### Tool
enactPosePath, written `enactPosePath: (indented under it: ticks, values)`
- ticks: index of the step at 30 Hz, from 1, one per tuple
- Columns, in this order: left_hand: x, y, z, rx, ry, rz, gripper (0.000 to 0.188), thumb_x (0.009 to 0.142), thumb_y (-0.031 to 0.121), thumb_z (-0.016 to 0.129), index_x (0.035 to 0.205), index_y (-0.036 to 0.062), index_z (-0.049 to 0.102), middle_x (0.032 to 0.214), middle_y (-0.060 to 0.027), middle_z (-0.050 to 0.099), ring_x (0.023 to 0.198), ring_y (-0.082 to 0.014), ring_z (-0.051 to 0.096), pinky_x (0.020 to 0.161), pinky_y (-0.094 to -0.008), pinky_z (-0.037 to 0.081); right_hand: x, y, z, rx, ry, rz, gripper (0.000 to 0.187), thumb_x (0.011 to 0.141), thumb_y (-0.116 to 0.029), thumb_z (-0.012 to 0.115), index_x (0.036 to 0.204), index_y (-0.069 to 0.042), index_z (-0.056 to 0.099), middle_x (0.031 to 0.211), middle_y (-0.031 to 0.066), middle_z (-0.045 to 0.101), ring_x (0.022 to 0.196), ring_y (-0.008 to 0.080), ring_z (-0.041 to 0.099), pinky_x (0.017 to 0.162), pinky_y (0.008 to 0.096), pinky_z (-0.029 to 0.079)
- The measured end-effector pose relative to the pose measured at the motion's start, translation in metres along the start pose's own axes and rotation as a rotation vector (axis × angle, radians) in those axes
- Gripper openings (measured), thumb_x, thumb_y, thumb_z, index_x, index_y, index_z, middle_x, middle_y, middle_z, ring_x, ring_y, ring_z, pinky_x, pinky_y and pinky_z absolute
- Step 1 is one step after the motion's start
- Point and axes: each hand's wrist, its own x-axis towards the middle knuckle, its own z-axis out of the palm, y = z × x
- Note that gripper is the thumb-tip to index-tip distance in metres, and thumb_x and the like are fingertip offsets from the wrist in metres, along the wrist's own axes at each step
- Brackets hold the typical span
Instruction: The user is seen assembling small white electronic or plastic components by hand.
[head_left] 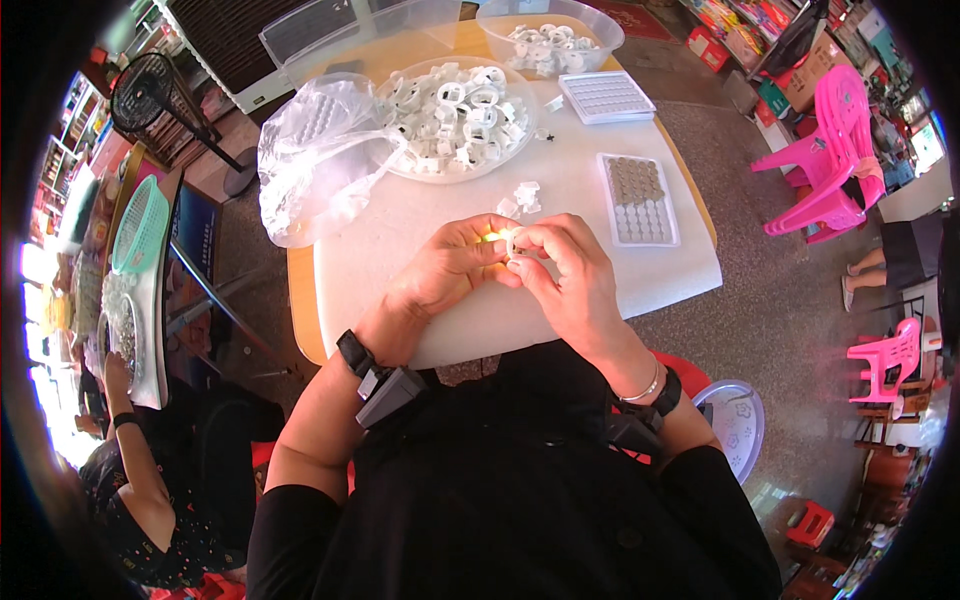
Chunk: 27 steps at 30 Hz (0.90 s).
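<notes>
Both my hands meet over the near part of the white-covered table (430, 345). Between their fingertips is a small white plastic ring (513, 243), mostly covered by the fingers; a yellow-green glow shows beside it. My left hand (445, 268) pinches it from the left, and my right hand (575, 280) grips its right side with thumb and fingers. Just beyond lie a few loose white pieces (525, 197). To the right is a shallow white tray (674, 228) with rows of small round discs, greyish in the far half and whiter in the near half.
A clear bowl (531, 150) heaped with white rings stands beyond my hands, beside a crumpled plastic bag (318, 165). Stacked white trays (607, 97) and a second bowl (608, 52) are farther back. At left, another person's hand (117, 372) reaches toward a side table; pink chairs (840, 140) stand right.
</notes>
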Motion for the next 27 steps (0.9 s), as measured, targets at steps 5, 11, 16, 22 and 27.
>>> enactPosePath:
  ticks: [5,11,16,22,27]
  values:
    - [0.0,0.0,-0.001,-0.005,-0.011,-0.004,0.027,0.093,0.013,0.054,0.114,-0.0037,0.053,0.107,-0.0105,0.059,0.098,-0.0195,0.06,0.084,-0.0325,0.052,0.001,0.003,0.002,-0.047,0.001,-0.064,0.021,0.073,-0.001,0.068,0.09,-0.002,0.056,0.089,0.0111,0.055,0.082,0.0292,0.055,0.07,0.0385,0.047]
    - [0.002,0.0,0.0,-0.019,-0.008,-0.018,0.028,0.093,0.013,0.053,0.115,-0.0044,0.052,0.106,-0.0099,0.059,0.097,-0.0191,0.06,0.084,-0.0316,0.052,0.002,0.004,0.001,-0.013,0.005,-0.065,0.019,0.074,-0.001,0.068,0.089,-0.002,0.057,0.087,0.0113,0.055,0.08,0.0284,0.056,0.07,0.0378,0.048]
    - [0.0,0.003,-0.002,-0.043,-0.043,-0.024,0.027,0.095,0.018,0.051,0.112,-0.0036,0.054,0.095,-0.0093,0.061,0.081,-0.0173,0.062,0.069,-0.0288,0.053,0.012,-0.003,-0.015,0.255,-0.045,0.154,0.012,0.08,-0.001,0.063,0.092,-0.001,0.06,0.088,0.0112,0.057,0.078,0.023,0.061,0.07,0.0323,0.049]
    - [-0.003,0.006,-0.002,0.031,-0.028,-0.107,0.029,0.098,0.026,0.045,0.097,-0.0003,0.057,0.08,-0.0079,0.061,0.06,-0.0139,0.057,0.046,-0.0243,0.046,0.014,0.002,-0.012,0.26,-0.136,0.229,0.009,0.085,-0.001,0.058,0.093,0.002,0.06,0.09,0.0114,0.059,0.077,0.0181,0.062,0.069,0.0286,0.05]
    - [-0.003,0.005,0.0,0.078,-0.031,-0.087,0.037,0.099,0.033,0.043,0.098,-0.0009,0.057,0.081,-0.0089,0.061,0.062,-0.0143,0.059,0.049,-0.0246,0.049,0.015,0.003,-0.016,0.678,-0.197,0.522,0.006,0.088,-0.004,0.057,0.092,0.0,0.059,0.084,0.0038,0.062,0.076,0.0112,0.059,0.07,0.0243,0.046]
